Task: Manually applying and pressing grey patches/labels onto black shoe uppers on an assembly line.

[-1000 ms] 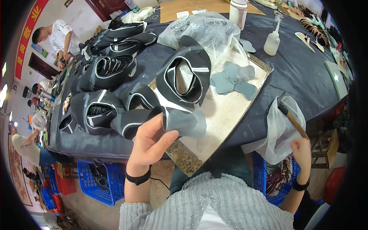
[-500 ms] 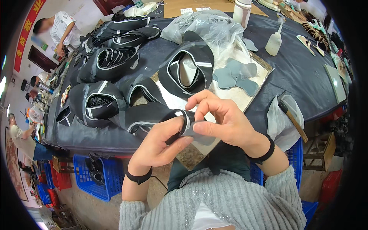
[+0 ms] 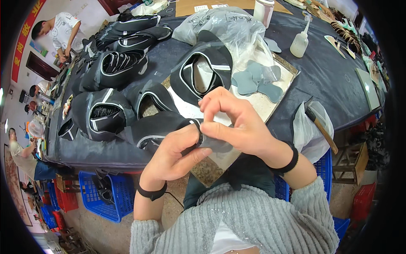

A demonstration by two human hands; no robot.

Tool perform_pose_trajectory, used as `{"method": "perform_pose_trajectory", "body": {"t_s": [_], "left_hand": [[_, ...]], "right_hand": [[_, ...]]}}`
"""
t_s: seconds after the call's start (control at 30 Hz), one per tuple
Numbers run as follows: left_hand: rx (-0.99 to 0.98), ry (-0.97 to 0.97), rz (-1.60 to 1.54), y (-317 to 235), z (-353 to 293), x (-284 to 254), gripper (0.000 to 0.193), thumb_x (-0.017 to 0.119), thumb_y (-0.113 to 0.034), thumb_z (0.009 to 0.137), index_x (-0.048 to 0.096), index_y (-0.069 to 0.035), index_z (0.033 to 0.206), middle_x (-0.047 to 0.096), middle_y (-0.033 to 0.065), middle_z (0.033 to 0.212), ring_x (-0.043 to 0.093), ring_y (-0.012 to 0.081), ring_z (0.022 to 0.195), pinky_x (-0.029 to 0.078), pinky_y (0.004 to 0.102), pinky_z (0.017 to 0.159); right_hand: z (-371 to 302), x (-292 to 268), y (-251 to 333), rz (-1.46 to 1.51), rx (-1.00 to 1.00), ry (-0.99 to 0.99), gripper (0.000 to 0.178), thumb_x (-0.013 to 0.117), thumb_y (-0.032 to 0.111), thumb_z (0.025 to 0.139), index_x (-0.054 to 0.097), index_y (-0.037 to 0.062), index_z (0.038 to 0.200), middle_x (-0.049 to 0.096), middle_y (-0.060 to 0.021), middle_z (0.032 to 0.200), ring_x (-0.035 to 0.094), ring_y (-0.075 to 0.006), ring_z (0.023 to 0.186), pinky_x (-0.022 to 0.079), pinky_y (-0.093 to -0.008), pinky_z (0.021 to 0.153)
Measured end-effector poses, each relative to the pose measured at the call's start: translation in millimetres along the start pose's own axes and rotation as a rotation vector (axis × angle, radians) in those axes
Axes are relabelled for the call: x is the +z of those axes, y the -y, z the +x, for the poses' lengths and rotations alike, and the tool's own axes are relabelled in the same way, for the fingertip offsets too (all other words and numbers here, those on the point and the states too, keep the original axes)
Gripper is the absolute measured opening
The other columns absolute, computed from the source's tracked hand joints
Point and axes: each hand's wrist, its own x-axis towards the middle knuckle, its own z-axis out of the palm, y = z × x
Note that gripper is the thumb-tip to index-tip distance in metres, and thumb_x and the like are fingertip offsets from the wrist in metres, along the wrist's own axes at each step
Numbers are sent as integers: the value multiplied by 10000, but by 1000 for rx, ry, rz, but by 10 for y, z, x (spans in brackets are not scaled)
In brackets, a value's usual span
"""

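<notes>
Both of my hands meet over the front edge of the table. My left hand [image 3: 175,154] is closed on the edge of a black shoe upper [image 3: 156,126] with pale trim, its thumb below. My right hand [image 3: 243,125] pinches at the same edge, thumb against bent fingers. A thin grey translucent piece [image 3: 218,146] shows under the right thumb, between the hands; its far side is hidden by the fingers. Several similar grey lobed pieces [image 3: 247,82] lie on a pale board [image 3: 275,95] just beyond, beside another black upper [image 3: 203,72].
Stacked black uppers [image 3: 103,112] fill the left of the table. A clear plastic bag [image 3: 220,27], a white canister [image 3: 263,12] and a squeeze bottle [image 3: 299,44] stand farther back. A wooden-handled hammer [image 3: 323,131] lies at the right edge. Blue baskets [image 3: 108,194] stand below. A co-worker [image 3: 65,34] works far left.
My right hand has shifted slightly left and closed in on the upper's edge, fingers bent nearer the thumb. The grey piece now shows less. The whole view has shifted slightly.
</notes>
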Motion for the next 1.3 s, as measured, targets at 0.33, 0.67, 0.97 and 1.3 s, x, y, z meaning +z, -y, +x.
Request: {"method": "perform_pose_trajectory", "body": {"t_s": [0.33,0.67,0.97,1.3], "left_hand": [[83,-389,-205,108,-249,116,324,515,50,821,514,85,1143,513,147,1182,485,208,1095,367,311,924],[-68,-564,-266,76,-364,257,209,554,-87,879,589,35,1044,588,60,1042,517,111,914,402,253,802],[24,-578,-334,113,-333,285,259,564,-149,888,581,34,1071,596,65,1049,526,131,943,401,270,833],[100,-557,-238,219,-361,323,352,624,-224,849,576,49,1065,588,99,1085,537,174,973,405,303,847]], "right_hand": [[-283,-13,105,545,407,-221,157,632,182,848,592,37,891,598,-11,826,536,-56,767,429,-218,708],[-329,334,172,110,35,-339,139,681,99,787,588,-2,807,580,-11,773,518,-64,715,422,-221,649],[-245,309,-4,513,134,-357,99,675,75,790,598,14,779,581,-16,775,531,-85,731,422,-235,668],[-338,327,8,674,196,-315,148,636,32,814,556,7,937,591,-56,880,529,-70,816,423,-209,735]]}}
